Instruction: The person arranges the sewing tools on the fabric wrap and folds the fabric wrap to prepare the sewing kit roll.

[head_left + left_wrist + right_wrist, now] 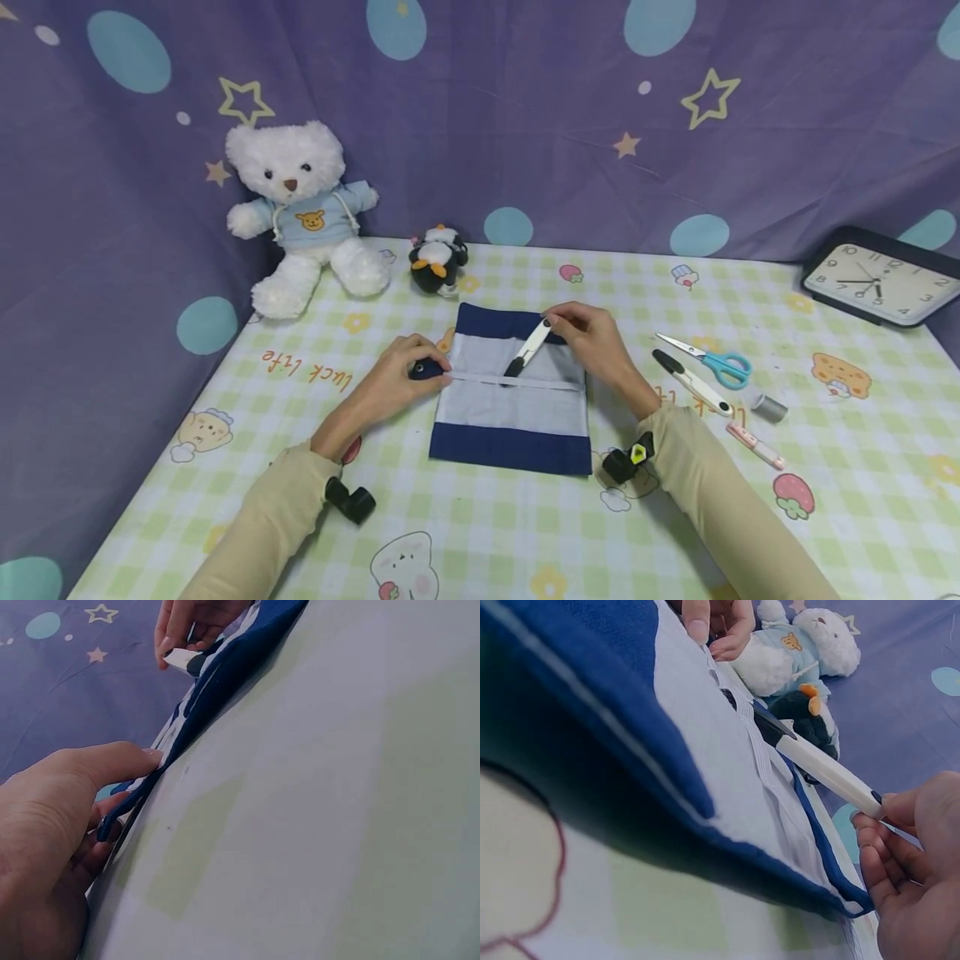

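Observation:
An open navy fabric case (517,450) with a pale lining lies on the table, a white elastic band (543,384) running across its middle. At its left edge my left hand (393,375) pinches the fabric between thumb and fingers, beside a navy tab (427,367) with a snap. My right hand (600,342) pinches the far end of a slim white tool (536,340) with a black end. Slanting down over the lining, the tool has its black end at the elastic band; in the right wrist view this white tool (829,771) reaches the band, its tip partly hidden.
To the right lie blue-handled scissors (725,367), a second white-and-black tool (693,385), a grey thread spool (769,407) and a small pink tool (756,446). A clock (873,283) stands far right. Behind sit a white teddy bear (300,225) and a penguin toy (435,260).

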The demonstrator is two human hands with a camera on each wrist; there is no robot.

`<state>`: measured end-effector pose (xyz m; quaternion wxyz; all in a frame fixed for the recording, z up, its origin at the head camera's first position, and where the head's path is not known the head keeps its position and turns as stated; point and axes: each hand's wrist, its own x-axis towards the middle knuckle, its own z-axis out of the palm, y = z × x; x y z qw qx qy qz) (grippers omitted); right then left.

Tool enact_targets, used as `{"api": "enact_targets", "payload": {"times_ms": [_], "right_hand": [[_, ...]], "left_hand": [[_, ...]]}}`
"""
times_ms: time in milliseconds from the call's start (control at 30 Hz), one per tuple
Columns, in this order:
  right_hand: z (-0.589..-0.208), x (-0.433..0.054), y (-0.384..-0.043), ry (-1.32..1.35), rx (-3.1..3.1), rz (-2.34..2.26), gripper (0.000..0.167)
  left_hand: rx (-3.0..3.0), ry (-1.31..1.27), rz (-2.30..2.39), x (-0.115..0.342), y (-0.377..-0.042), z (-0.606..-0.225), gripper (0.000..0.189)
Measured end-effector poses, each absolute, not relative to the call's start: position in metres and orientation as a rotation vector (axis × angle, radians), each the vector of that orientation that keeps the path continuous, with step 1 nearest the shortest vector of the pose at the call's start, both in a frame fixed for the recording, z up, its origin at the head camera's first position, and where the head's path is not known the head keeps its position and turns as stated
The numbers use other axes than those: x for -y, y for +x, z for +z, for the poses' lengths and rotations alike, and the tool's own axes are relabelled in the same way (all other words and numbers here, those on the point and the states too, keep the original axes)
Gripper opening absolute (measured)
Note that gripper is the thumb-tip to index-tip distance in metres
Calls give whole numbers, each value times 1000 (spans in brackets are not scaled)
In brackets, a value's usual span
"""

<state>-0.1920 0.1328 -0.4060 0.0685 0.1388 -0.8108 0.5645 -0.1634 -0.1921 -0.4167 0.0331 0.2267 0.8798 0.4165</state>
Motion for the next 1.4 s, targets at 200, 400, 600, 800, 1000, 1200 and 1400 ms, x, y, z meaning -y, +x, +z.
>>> {"api": "enact_targets", "payload": {"times_ms": [200,400,600,800,1000,1200,1400], "right_hand": [[-405,-133,-193,445,2506,1689,20],[-403,-131,-195,503,2557,1682,21],[-400,-126,-200,588,2604,1666,21],[-397,-123,-201,638,2631,1664,21],[-397,-118,-202,653,2675,1647,20],[-397,-115,-200,658,2723,1634,20],[-400,-112,-199,686,2747,1586,20]], "left_hand": [[-2696,717,1295,191,-165,-417,9],[-2702,743,1296,192,-166,-418,8],[-2699,737,1302,192,-166,-417,8],[-2698,732,1299,191,-167,-416,8],[-2706,735,1298,191,-167,-415,8],[-2707,716,1290,192,-166,-415,8],[-2702,702,1284,192,-166,-416,8]]}}
